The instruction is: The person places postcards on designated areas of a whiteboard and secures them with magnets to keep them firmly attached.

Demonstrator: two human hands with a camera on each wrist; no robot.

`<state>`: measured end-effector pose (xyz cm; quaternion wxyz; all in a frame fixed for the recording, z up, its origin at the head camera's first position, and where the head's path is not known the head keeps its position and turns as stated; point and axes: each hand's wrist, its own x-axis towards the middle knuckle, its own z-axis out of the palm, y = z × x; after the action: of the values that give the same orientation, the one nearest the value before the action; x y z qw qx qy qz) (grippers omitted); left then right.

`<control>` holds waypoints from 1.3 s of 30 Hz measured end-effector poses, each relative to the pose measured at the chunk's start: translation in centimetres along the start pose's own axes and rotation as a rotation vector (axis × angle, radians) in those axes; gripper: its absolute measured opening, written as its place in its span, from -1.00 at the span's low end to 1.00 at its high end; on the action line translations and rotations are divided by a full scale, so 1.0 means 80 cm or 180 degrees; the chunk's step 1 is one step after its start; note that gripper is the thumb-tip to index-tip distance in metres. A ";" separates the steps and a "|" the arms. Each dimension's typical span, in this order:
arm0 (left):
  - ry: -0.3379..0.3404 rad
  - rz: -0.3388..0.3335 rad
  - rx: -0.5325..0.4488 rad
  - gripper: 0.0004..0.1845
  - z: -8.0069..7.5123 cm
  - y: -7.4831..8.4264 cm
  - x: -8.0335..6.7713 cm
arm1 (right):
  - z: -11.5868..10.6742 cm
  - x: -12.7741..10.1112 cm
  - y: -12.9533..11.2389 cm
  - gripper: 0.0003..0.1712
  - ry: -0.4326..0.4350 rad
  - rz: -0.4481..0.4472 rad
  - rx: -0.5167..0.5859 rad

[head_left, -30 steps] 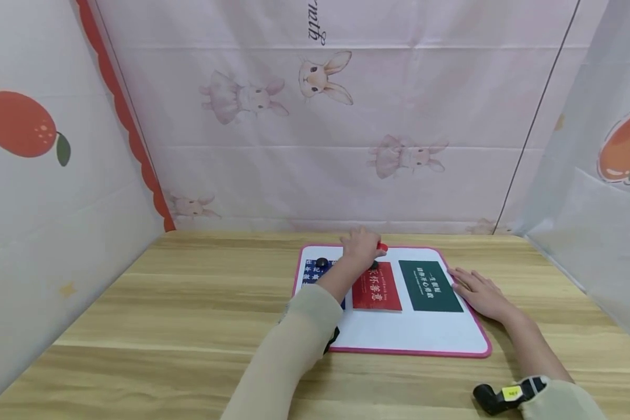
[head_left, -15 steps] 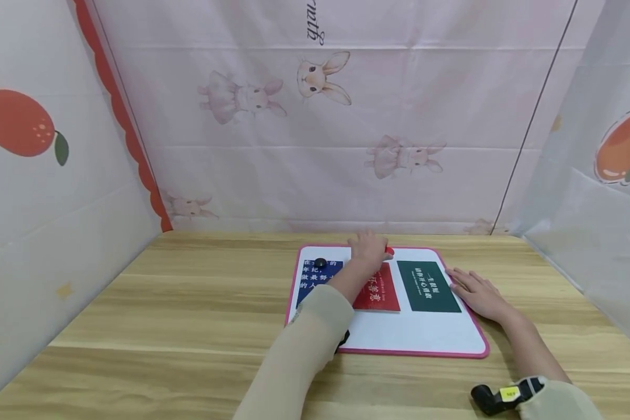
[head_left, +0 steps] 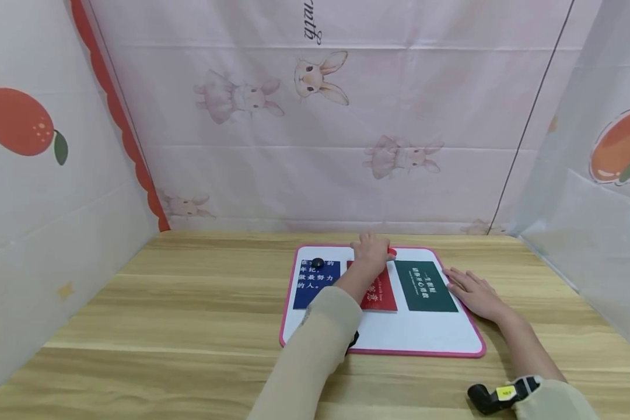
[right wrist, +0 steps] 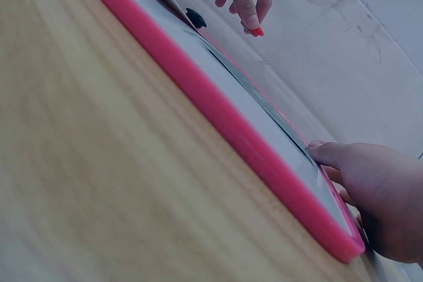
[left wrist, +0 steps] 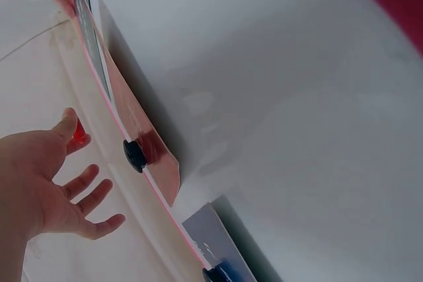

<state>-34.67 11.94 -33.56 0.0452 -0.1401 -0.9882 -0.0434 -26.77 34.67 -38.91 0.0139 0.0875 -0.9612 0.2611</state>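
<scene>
Above the far part of a pink-rimmed whiteboard [head_left: 399,337], my left hand [head_left: 370,254] pinches a small red magnet [left wrist: 80,133] between thumb and index finger. The other fingers are spread, and the wrist views show the hand apart from the board. Beneath it lies a red card [head_left: 382,296], partly hidden by the arm. A black round magnet [left wrist: 135,155] sits on that card. To the left, a blue card [head_left: 315,286] bears another black magnet [head_left: 317,263]. My right hand [head_left: 475,294] rests flat on the board's right edge, its fingertips beside a green card [head_left: 426,286].
The board lies flat on a wood-grain table [head_left: 189,326]. A pink curtain printed with rabbits [head_left: 315,181] stands behind the table, with white fruit-printed panels on both sides. A black wrist device [head_left: 504,395] is strapped near the right sleeve.
The left hand has moved a little rightward over the board with the red magnet, uncovering more of the blue card. The right hand stays at the board's edge. The head view has shifted slightly.
</scene>
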 end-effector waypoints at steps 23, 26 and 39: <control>-0.0021 -0.0085 -0.0013 -0.36 0.012 0.035 0.003 | -0.001 0.000 -0.001 -0.32 0.0005 0.0015 0.0011; -0.0045 -0.0072 -0.0051 -0.39 0.012 0.040 0.005 | 0.000 0.001 0.000 -0.33 0.0022 -0.0012 -0.0024; 0.0002 0.0080 -0.0002 -0.45 0.011 0.049 0.003 | -0.001 0.003 0.003 -0.32 -0.0013 -0.0010 0.0021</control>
<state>-33.84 15.87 -34.11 0.0459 -0.1524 -0.9863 -0.0431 -27.05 34.89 -38.97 0.0121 0.0896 -0.9602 0.2641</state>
